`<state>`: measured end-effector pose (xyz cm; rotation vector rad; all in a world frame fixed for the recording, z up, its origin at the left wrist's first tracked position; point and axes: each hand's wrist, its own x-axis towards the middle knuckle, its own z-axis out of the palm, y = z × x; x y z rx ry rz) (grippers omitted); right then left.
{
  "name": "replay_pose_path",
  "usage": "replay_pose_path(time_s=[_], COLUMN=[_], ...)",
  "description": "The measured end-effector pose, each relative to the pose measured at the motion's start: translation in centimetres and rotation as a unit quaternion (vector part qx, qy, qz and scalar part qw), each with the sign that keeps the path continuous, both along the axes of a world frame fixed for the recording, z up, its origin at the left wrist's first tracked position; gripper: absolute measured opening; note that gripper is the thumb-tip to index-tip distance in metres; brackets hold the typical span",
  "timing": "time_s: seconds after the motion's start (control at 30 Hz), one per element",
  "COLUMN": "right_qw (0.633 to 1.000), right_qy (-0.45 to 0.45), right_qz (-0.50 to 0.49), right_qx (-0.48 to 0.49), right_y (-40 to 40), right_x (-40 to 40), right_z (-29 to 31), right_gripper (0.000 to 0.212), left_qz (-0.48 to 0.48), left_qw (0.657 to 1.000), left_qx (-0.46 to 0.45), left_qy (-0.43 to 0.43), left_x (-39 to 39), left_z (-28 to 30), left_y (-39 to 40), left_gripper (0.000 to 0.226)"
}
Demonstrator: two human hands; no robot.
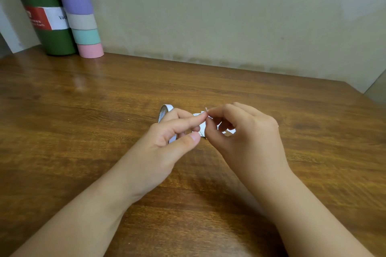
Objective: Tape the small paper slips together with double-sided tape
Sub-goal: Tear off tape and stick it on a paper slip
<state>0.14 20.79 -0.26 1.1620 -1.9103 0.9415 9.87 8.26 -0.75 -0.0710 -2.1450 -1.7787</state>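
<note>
Head view: right hand (246,131) pinching tiny white tape scrap (206,110), left hand (173,131) forefinger touching it; small white paper slips (199,115) directly beneath, white double-sided tape roll (165,110) left.

Left hand (173,131): raised, forefinger stretched toward the right hand, thumb out below it, other fingers curled.
Right hand (240,129): fingers curled, thumb and forefinger pinched at the left forefinger's tip.
Forearms: bare, angling inward.
</note>
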Motion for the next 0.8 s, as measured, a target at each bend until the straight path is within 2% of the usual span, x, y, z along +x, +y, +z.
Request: replay_pose_path(time_s=[0.27,0.4,0.47,0.6,0.8], right_qw=[0.998,0.991,0.981,0.954,0.934], right_qy=[-0.052,-0.117,-0.176,-0.285,-0.344], right_qz=[0.019,0.049,0.063,0.082,0.092], right_qx=[-0.010,-0.033,-0.046,-0.038,-0.024], right_y=[0.2,0.2,0.2,0.4,0.6], right_x=[0.0,0.3,0.5,0.7,0.7], right_z=[0.3,0.6,0.7,1.2,1.7], right_gripper=[0.019,0.009,0.004,0.013,0.012], left_qz=[0.011,0.011,0.015,0.021,0.039], left_qw=[0.999,0.999,0.999,0.999,0.992], left_qx=[0.034,0.033,0.018,-0.031,-0.114], left_qy=[0.018,0.024,0.025,0.016,0.031], left_x=[0.0,0.0,0.0,0.0,-0.1], left_z=[0.1,0.3,0.2,-0.1,-0.3], left_y=[0.0,0.1,0.0,-0.2,-0.3], left_gripper=[0.033,0.033,0.034,0.037,0.042])
